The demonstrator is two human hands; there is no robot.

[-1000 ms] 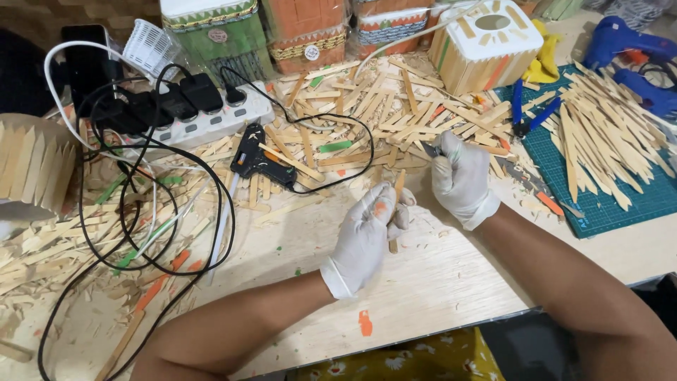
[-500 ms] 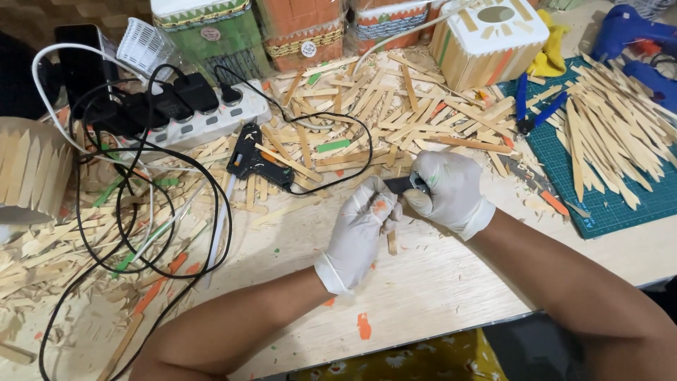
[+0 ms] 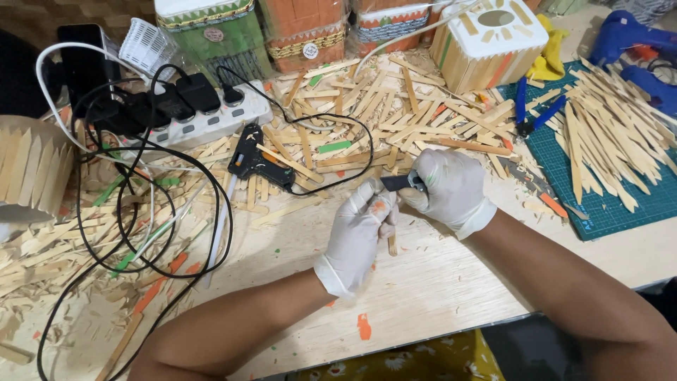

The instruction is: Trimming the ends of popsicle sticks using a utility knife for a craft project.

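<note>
Both hands wear white gloves and meet at the middle of the wooden table. My left hand grips a thin wooden craft stick, whose lower end pokes out below the fingers. My right hand is closed on a small dark-handled cutter, its tip lying against the left hand's fingers at the stick's top. Loose craft sticks lie scattered just beyond the hands.
A black glue gun lies left of the hands, its cable looping to a white power strip. A green cutting mat with a pile of sticks sits right, blue pliers beside it. Stick-built boxes stand behind.
My right hand came back from the stick pile holding the dark cutter and moved in against my left hand. The left hand keeps the stick in about the same place.
</note>
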